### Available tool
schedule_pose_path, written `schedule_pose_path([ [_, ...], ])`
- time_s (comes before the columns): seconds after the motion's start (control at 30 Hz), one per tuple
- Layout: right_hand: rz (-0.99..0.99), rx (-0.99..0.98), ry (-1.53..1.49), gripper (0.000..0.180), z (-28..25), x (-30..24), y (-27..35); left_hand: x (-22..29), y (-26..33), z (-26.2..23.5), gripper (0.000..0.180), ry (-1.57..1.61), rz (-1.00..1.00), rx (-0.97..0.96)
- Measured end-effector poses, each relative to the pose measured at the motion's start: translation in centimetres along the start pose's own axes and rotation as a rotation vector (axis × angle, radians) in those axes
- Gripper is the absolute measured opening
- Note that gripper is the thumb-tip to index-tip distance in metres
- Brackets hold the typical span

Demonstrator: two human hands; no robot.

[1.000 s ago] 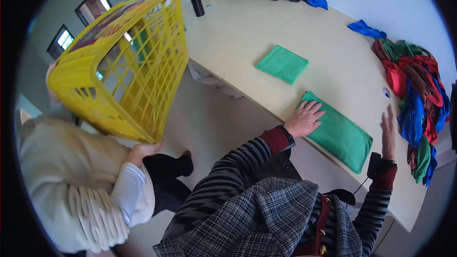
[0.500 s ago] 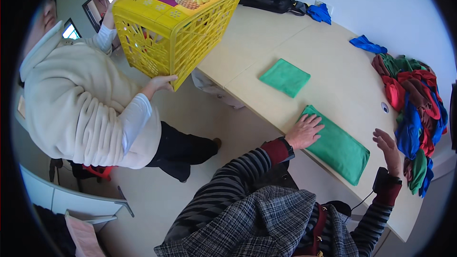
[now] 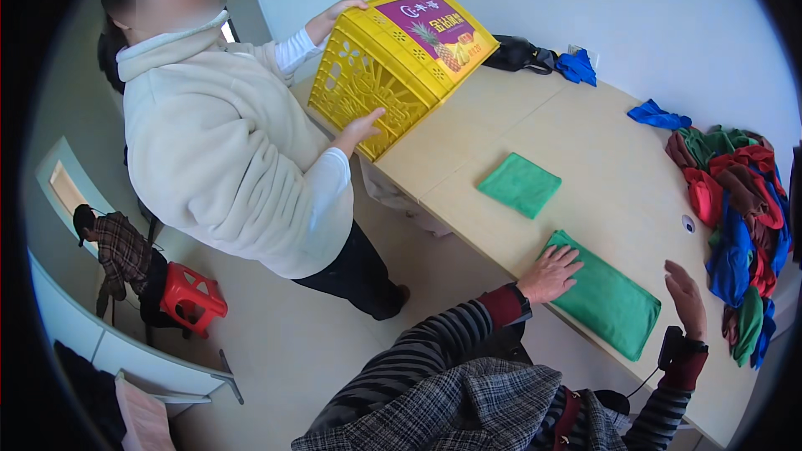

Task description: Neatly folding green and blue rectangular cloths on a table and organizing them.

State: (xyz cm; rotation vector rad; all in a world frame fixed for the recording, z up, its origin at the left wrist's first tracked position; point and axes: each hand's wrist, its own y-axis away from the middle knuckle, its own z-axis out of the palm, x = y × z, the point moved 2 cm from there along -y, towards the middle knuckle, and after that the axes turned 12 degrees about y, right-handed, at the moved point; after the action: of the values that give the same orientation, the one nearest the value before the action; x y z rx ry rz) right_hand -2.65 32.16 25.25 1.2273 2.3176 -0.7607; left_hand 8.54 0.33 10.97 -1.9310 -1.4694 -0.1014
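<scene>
My left hand lies flat on the left end of a green folded cloth, its fingers stretched out. The cloth is a long rectangle near the front edge of the table. My right hand is held up to the right of the cloth, fingers straight and nothing in it. Farther away lies a smaller square of folded green cloth, apart from both hands.
A pale wooden table carries a heap of red, green, blue and brown cloths on the right. At the left a co-worker holds a tilted yellow plastic crate over the table's end. Another person sits by a red stool.
The co-worker's crate has come over the table's far left end and tilted. My view has turned left, bringing a seated person into sight. My hands hold nearly the same poses over the cloth.
</scene>
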Motion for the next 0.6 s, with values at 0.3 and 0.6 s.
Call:
schedule_pose_path([
  [0.3, -0.027, -0.083, 0.040, 0.049, 6.4, 4.4, 1.0, 0.3, -0.6, 0.6, 0.050, 0.005, -0.012, -0.011],
  [0.6, -0.071, 0.010, 0.550, 0.057, 11.7, 5.5, 4.4, 0.8, -0.4, 1.7, 0.049, -0.001, 0.018, 0.012],
])
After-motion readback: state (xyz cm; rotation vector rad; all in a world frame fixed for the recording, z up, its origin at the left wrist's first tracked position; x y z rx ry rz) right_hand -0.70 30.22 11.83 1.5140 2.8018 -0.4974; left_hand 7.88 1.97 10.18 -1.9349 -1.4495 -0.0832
